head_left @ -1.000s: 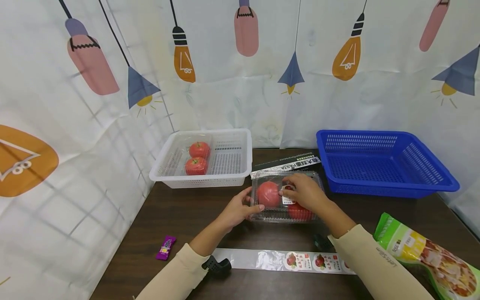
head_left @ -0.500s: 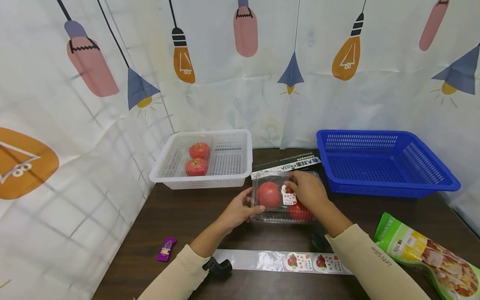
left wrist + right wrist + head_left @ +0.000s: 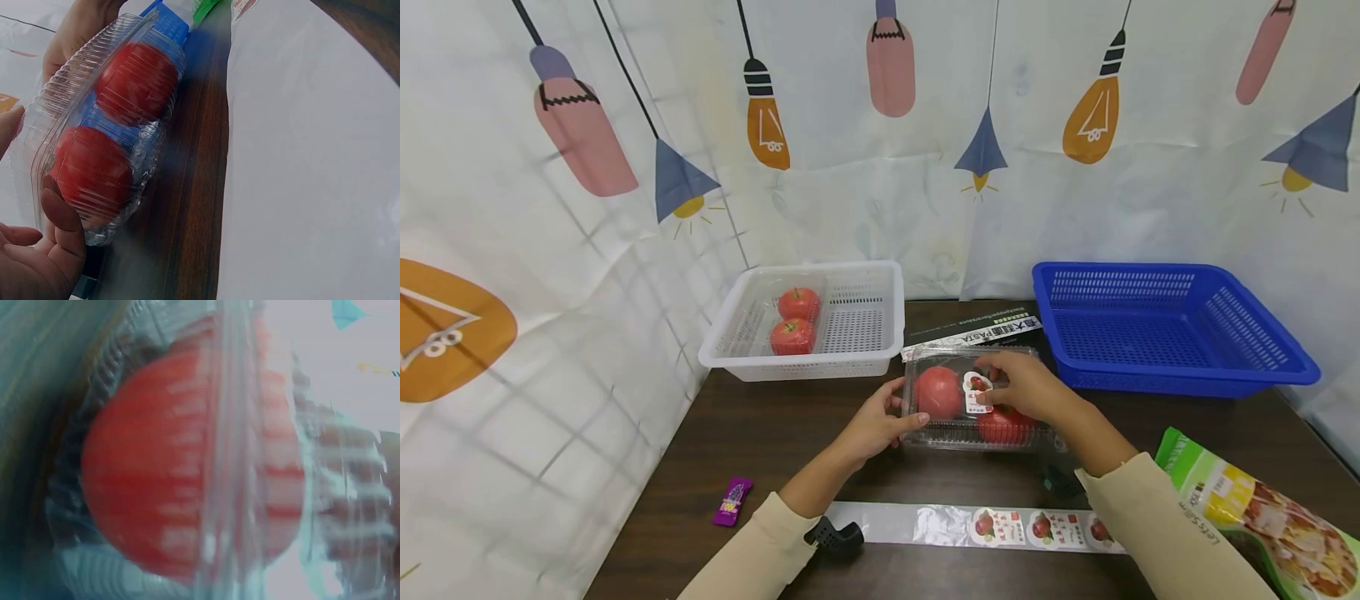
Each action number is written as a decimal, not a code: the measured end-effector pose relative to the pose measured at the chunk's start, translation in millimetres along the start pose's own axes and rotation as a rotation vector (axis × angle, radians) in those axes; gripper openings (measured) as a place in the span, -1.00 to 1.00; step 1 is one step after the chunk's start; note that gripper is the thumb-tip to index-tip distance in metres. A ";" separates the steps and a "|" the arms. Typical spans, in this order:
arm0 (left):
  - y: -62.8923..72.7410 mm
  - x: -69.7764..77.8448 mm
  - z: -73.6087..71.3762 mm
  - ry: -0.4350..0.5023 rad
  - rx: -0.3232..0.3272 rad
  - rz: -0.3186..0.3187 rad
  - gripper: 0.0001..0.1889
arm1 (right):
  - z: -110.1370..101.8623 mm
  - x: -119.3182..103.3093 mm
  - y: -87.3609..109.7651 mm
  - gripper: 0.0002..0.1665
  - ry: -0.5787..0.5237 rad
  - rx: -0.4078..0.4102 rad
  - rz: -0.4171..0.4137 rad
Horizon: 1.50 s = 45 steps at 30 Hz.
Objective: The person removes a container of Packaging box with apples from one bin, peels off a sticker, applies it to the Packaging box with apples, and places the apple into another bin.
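Observation:
A clear plastic clamshell box (image 3: 955,429) holds two red tomatoes (image 3: 97,172) and sits mid-table in the head view. My left hand (image 3: 880,421) grips its left end, the thumb in front and fingers along the side. On the lid is a white sticker (image 3: 976,398) with a red fruit picture. My right hand (image 3: 1026,387) lies over the lid's right part, its fingertips at the sticker's right edge, pressing or touching it. In the right wrist view a tomato (image 3: 162,469) shows blurred behind ribbed plastic; the right hand's fingers are not clear there.
A strip of stickers (image 3: 940,525) lies in front. The white basket (image 3: 865,367) at back left holds another tomato box. A blue basket (image 3: 1157,375) stands at back right. A pasta box (image 3: 992,329), a green food bag (image 3: 1255,500) and a purple packet (image 3: 732,502) lie around.
My right hand has shifted from the sticker's upper part towards its right side, uncovering the sticker. The left hand keeps its place on the box.

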State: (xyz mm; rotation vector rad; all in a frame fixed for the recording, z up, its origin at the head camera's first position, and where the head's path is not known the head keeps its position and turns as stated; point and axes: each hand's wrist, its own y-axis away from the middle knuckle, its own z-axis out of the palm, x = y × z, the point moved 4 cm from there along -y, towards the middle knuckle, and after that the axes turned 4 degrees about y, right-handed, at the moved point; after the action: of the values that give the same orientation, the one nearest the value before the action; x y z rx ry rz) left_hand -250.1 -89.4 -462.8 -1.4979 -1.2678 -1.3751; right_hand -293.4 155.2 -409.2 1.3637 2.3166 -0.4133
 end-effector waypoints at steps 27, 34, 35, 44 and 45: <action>6.0 0.5 -3.1 -0.021 -0.007 -0.034 -0.07 | -13.5 11.8 6.8 -0.43 -0.128 -0.019 -0.050; 20.0 -2.3 -8.1 0.011 -0.024 -0.075 -0.14 | -22.7 15.2 15.9 -0.58 -0.084 0.129 -0.043; 19.9 -2.7 -9.7 0.011 -0.021 -0.071 -0.16 | -22.8 14.4 18.3 -0.59 -0.077 0.143 -0.041; -5.4 0.2 -17.6 0.213 -0.002 0.041 -0.33 | -1.0 -12.3 65.1 -0.73 -0.229 0.101 -0.086; -6.1 4.4 -16.8 0.239 -0.012 0.053 -0.34 | 2.7 -15.5 71.4 -0.75 -0.261 0.082 -0.101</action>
State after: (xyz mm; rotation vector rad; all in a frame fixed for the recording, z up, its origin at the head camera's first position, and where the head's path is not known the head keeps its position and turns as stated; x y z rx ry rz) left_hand -260.7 -103.1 -456.3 -1.3206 -1.0655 -1.4796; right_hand -223.4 176.2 -406.9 1.1544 2.1780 -0.6814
